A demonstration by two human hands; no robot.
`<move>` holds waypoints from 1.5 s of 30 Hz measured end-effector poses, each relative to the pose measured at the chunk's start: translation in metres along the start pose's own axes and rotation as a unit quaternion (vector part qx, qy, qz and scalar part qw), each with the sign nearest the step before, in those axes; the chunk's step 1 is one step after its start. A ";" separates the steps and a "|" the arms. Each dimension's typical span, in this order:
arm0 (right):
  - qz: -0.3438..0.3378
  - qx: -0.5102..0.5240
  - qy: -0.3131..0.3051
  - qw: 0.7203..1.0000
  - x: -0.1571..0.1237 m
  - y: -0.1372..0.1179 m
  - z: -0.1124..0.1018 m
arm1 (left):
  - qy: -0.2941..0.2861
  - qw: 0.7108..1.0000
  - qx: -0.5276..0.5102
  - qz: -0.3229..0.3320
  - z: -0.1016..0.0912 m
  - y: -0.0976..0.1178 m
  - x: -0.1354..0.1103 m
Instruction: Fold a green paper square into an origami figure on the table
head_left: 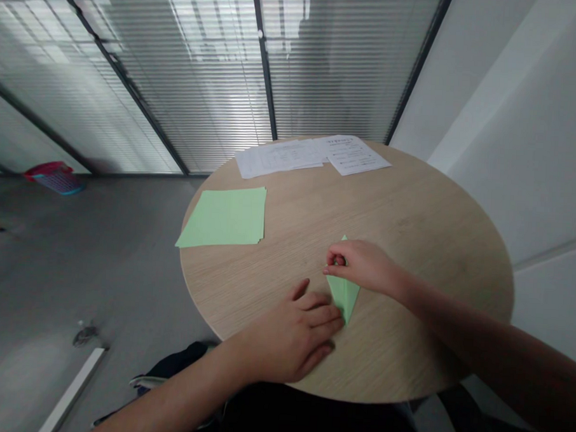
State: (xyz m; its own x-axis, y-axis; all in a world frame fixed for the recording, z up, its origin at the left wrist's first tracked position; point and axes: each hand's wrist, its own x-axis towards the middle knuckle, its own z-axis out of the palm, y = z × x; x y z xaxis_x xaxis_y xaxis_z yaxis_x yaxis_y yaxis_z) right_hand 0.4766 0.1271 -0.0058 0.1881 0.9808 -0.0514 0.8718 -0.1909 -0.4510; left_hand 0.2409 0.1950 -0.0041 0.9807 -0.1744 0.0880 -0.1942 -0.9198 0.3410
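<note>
Right hand (pixel 362 264) pinches the folded green paper (pixel 344 296) between thumb and finger near its left corner; the paper lies beneath that hand, on the table (pixel 412 215). Left hand (pixel 302 334), grasping nothing, rests extended fingers at the paper's near tip. Beyond the left hand sits a stack of green sheets (pixel 228 216); farther out, ahead of both hands, lie white printed sheets (pixel 281 158).

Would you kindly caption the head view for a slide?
Left hand and right hand on folded green paper atop a round table.
</note>
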 end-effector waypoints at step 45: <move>0.071 0.106 0.000 0.992 -0.016 0.037 -0.011 | 0.123 0.949 -0.034 -0.290 -0.010 -0.059 0.078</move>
State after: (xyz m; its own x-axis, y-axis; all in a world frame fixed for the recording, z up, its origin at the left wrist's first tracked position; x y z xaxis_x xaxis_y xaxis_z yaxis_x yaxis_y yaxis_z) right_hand 0.5109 0.1043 -0.0115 0.3030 0.9443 -0.1284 0.7211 -0.3152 -0.6170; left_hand 0.3290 0.2388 -0.0078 0.8901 0.4488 0.0798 0.3673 -0.8097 0.4577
